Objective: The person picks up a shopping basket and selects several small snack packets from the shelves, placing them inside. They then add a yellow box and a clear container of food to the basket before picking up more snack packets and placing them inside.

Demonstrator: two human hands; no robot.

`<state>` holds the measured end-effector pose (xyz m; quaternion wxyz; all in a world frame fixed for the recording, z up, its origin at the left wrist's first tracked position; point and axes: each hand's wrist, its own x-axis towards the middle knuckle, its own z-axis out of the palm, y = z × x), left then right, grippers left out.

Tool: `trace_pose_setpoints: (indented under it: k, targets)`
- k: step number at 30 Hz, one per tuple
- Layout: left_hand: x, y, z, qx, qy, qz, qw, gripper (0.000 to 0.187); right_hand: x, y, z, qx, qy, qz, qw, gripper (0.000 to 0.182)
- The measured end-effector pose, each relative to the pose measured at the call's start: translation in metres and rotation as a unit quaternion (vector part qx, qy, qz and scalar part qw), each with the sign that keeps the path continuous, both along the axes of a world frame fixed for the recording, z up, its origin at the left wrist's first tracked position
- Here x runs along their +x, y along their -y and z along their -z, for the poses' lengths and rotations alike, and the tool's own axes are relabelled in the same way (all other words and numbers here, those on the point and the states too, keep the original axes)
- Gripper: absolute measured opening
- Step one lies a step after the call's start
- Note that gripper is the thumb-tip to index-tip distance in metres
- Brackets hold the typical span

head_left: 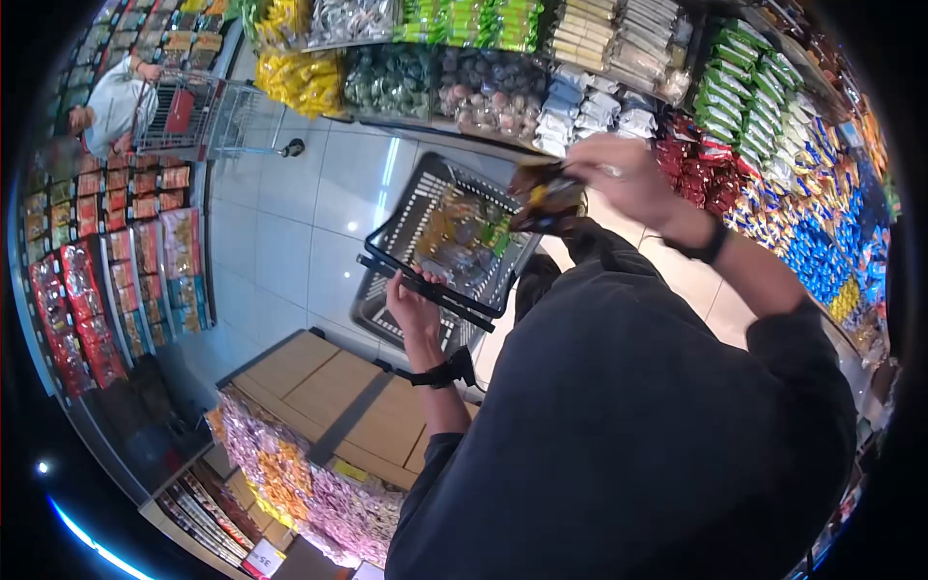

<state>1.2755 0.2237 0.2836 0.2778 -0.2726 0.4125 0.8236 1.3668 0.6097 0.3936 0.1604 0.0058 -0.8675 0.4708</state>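
My left hand (pixel 416 302) is wrapped around the black handle (pixel 454 307) of a dark shopping basket (pixel 416 201), a wristband at its wrist. Inside the basket lie several clear bags (pixel 459 232) with yellowish and greyish contents, plus a small green packet (pixel 497 235). My right hand (pixel 623 179) pinches a shiny brown packet (pixel 546 198) with yellow marks by one end, over the basket's right side. Motion blurs the packet, so its print cannot be read. A dark band circles my right wrist too.
Shelves of bagged goods run along the far side, including yellow bags (pixel 300 82) and green packets (pixel 744 82). Blue packets (pixel 826 251) lie at right. A cardboard-coloured display stand (pixel 329 387) is near my left arm. A person (pixel 121 106) pushes a cart (pixel 198 116) at upper left.
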Motion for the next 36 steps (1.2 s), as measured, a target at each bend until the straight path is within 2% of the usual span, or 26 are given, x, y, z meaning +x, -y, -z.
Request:
trace_pose_setpoints:
  k: [2, 7, 12, 13, 15, 16, 19, 20, 21, 24, 26, 29, 31, 33, 35, 36]
  targets:
    - [0.01, 0.0, -0.02, 0.007, -0.018, 0.011, 1.0, 0.034, -0.02, 0.051, 0.056, 0.007, -0.033, -0.04, 0.999, 0.006]
    - [0.029, 0.002, -0.053, 0.045, -0.044, 0.051, 0.997, 0.034, -0.053, 0.151, 0.179, 0.008, 0.042, -0.11, 0.993, 0.012]
    - [0.044, -0.002, -0.07, 0.052, -0.054, 0.082, 0.994, 0.033, -0.074, 0.206, 0.248, -0.129, 0.203, 0.018, 0.971, 0.014]
    - [0.046, -0.002, -0.071, 0.055, -0.057, 0.086, 0.993, 0.033, -0.077, 0.208, 0.269, -0.126, 0.199, 0.022, 0.971, 0.014]
    - [0.051, -0.002, -0.072, 0.064, -0.054, 0.088, 0.993, 0.032, -0.077, 0.203, 0.296, -0.014, 0.258, 0.096, 0.961, 0.012]
    - [0.052, -0.004, -0.073, 0.064, -0.055, 0.089, 0.992, 0.032, -0.079, 0.193, 0.3, 0.051, 0.341, 0.052, 0.937, 0.02]
    - [0.052, -0.008, -0.07, 0.068, -0.033, 0.085, 0.994, 0.031, -0.058, 0.163, 0.26, 0.06, 0.292, 0.027, 0.954, 0.031]
    - [0.051, -0.01, -0.068, 0.072, -0.029, 0.082, 0.994, 0.031, -0.05, 0.149, 0.249, 0.019, 0.235, 0.002, 0.972, 0.036]
    - [0.052, -0.015, -0.071, 0.064, -0.021, 0.078, 0.995, 0.032, -0.039, 0.138, 0.229, 0.006, 0.186, 0.018, 0.982, 0.032]
    - [0.05, -0.028, -0.069, 0.049, -0.005, 0.069, 0.996, 0.03, -0.007, 0.07, 0.141, -0.121, 0.192, -0.052, 0.972, 0.028]
    - [0.053, -0.036, -0.068, 0.037, -0.006, 0.064, 0.997, 0.027, 0.02, 0.015, 0.083, -0.181, 0.163, -0.017, 0.97, 0.023]
    - [0.067, -0.063, -0.088, 0.002, -0.006, 0.038, 0.999, 0.023, 0.053, -0.091, 0.0, -0.079, 0.012, 0.134, 0.988, 0.017]
    - [0.07, -0.069, -0.087, 0.019, 0.002, 0.029, 0.999, 0.02, 0.07, -0.174, -0.045, -0.093, 0.029, 0.234, 0.967, 0.018]
    - [0.071, -0.074, -0.081, 0.016, -0.003, 0.011, 1.0, 0.019, 0.087, -0.242, -0.095, 0.144, -0.109, 0.356, 0.917, 0.02]
    - [0.077, -0.087, -0.085, 0.019, 0.002, 0.014, 1.0, 0.02, 0.092, -0.31, -0.125, 0.359, -0.164, 0.437, 0.808, 0.024]
    - [0.081, -0.092, -0.085, 0.009, 0.004, 0.01, 1.0, 0.02, 0.09, -0.336, -0.14, 0.385, -0.187, 0.421, 0.8, 0.023]
